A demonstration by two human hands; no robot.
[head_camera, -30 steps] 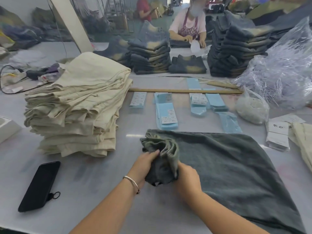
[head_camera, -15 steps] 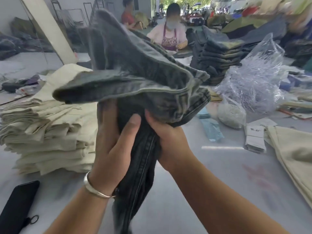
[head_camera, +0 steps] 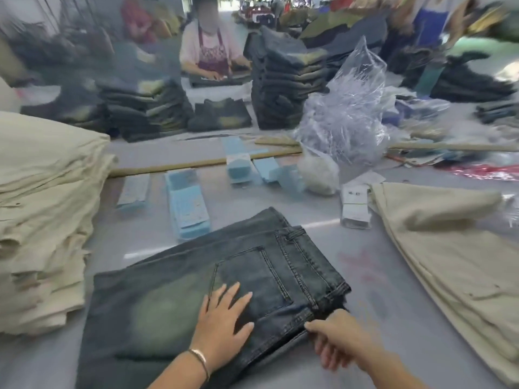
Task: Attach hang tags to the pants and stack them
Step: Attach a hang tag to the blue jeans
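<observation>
Dark grey jeans (head_camera: 280,265) lie folded flat on the grey table (head_camera: 370,276) in front of me, back pocket up and waistband to the right. My left hand (head_camera: 222,318) presses flat on them beside the pocket, fingers spread. At the near waistband corner, my right hand (head_camera: 337,338) has its fingers curled on the edge. Blue hang tags (head_camera: 188,203) lie in piles just beyond the jeans, with more blue tags (head_camera: 238,167) farther back and white tags (head_camera: 355,206) to the right.
A tall stack of beige pants (head_camera: 42,206) stands at the left and folded beige pants (head_camera: 449,248) lie at the right. A crumpled plastic bag (head_camera: 345,116), a wooden stick (head_camera: 196,164) and stacks of dark jeans (head_camera: 283,80) sit behind. A person (head_camera: 207,46) works across the table.
The jeans, bunched and lifted in both hands half a second ago, now lie folded flat on the table. My left hand has opened onto them; my right moved to the waistband corner.
</observation>
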